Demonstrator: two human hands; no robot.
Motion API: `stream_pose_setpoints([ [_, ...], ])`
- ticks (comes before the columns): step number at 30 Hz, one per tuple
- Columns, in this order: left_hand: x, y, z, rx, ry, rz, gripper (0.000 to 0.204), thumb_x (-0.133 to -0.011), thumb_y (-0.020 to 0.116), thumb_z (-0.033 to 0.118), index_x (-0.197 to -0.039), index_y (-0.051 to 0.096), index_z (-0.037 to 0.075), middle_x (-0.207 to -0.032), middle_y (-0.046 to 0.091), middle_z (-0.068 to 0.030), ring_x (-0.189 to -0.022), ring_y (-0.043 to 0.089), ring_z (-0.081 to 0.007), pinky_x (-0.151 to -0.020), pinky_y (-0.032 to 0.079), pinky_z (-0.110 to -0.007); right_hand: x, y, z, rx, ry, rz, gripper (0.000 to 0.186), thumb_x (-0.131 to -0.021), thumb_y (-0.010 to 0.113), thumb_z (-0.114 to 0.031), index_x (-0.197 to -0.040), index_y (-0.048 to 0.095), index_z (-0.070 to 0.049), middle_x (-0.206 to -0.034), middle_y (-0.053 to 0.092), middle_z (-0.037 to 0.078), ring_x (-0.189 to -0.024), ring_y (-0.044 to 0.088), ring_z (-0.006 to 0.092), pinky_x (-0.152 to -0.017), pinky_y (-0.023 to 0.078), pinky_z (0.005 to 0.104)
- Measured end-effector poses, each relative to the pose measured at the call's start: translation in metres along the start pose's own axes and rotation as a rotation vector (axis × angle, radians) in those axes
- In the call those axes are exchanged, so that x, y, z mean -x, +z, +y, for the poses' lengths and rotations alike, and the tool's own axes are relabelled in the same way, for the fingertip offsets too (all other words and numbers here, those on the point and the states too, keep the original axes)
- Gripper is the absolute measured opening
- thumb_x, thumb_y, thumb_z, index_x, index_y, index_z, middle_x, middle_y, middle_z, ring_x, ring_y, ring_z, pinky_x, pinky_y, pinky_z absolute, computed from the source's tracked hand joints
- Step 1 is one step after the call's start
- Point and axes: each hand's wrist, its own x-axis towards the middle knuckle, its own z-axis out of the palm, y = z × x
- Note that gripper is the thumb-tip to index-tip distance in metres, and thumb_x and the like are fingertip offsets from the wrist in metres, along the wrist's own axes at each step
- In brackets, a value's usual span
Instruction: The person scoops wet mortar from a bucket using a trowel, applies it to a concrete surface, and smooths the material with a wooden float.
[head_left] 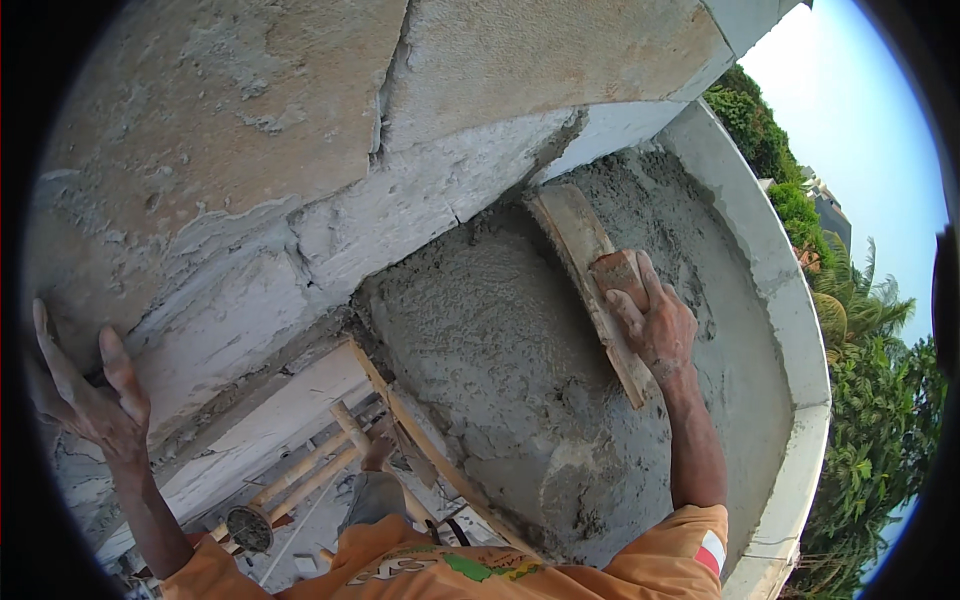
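My right hand (660, 322) grips the block-shaped handle of a wooden plasterer's float (585, 245). The float's long board lies tilted on the wet grey mortar (480, 320), its far end close to the base of the wall. To the left of the board the mortar looks fairly even; to its right it is rougher and lumpy. At the far left, my left hand (95, 390) rests against the rough plastered wall (230, 120), fingers spread, holding nothing.
A curved concrete parapet (775, 290) bounds the mortar on the right, with trees (870, 420) beyond. A wooden edge board (440, 450) borders the mortar at lower left. Below it, bamboo poles (310, 465) and a round mortar-caked container (250, 528) sit beside my foot.
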Motion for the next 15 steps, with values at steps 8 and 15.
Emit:
stream_pose_setpoints([
  [8,-0.023,-0.004,0.010,0.036,0.057,0.043,0.063,-0.096,0.065,0.027,-0.146,0.042,-0.003,-0.146,0.053,-0.0122,-0.135,0.041,-0.0322,-0.111,0.029,-0.043,0.026,0.016,-0.046,0.015,-0.242,-0.059,0.077,-0.091,0.065,-0.053,-0.154,0.038,-0.017,-0.080,0.057,0.010,-0.071,0.065,0.0270,-0.058,0.052,0.0399],
  [15,-0.021,-0.001,0.012,-0.056,0.039,0.076,0.060,-0.098,0.060,0.034,-0.145,0.046,-0.002,-0.147,0.052,-0.0138,-0.138,0.041,-0.0347,-0.112,0.027,-0.051,0.049,0.006,-0.050,-0.094,-0.344,-0.067,0.071,-0.093,0.061,-0.053,-0.152,0.040,-0.020,-0.090,0.061,0.017,-0.081,0.068,0.0307,-0.065,0.057,0.0426],
])
